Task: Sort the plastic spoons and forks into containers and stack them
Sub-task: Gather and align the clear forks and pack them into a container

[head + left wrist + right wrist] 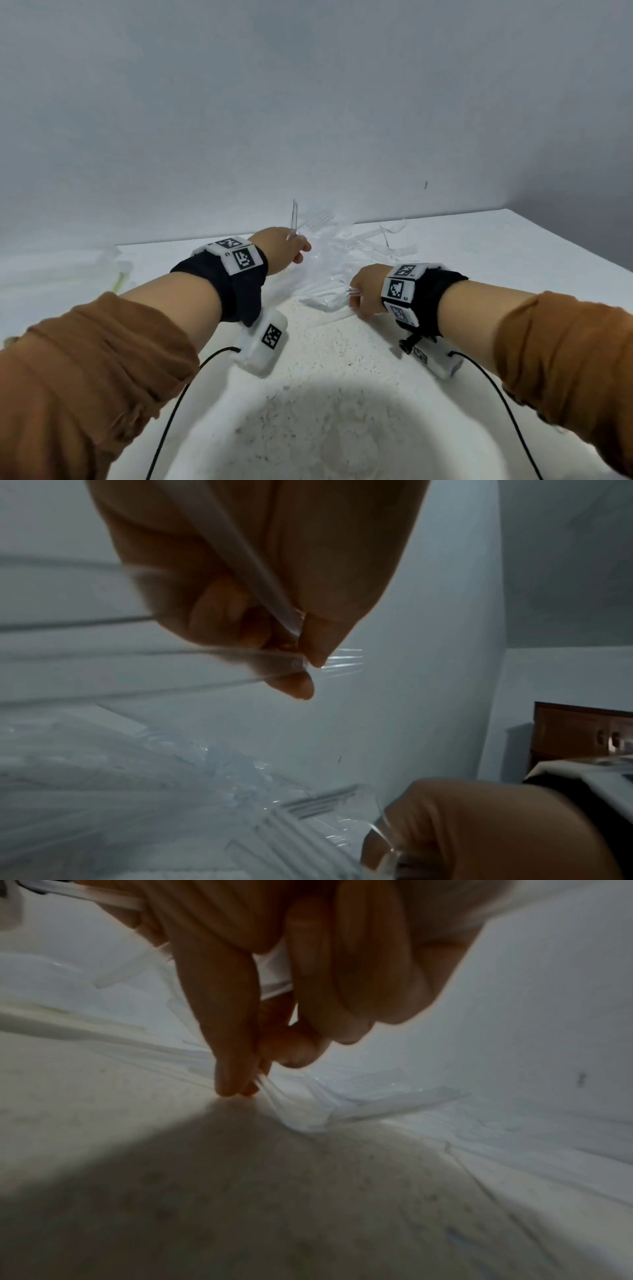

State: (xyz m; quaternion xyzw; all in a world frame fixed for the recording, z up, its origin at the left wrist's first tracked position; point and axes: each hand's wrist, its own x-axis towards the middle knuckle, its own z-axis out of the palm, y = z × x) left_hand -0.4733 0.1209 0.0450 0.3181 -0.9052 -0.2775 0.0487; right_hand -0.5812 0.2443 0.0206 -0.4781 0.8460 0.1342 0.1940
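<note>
A heap of clear plastic cutlery (346,260) lies on the white table (342,359) against the wall. My left hand (291,248) is raised over the heap's left side and grips clear plastic forks; their handles (294,216) stick up above the fist. In the left wrist view its fingertips (301,685) pinch one fork by the neck, tines (346,661) pointing right. My right hand (363,294) is down at the heap's near edge, holding clear handles (352,292) in the palm while thumb and forefinger (236,1080) pinch another clear piece (274,1096) on the table.
Clear plastic containers (68,274) sit at the table's left side near the wall. The table's right edge (565,246) runs diagonally at the far right. A brown wooden cabinet (582,734) shows past the table in the left wrist view.
</note>
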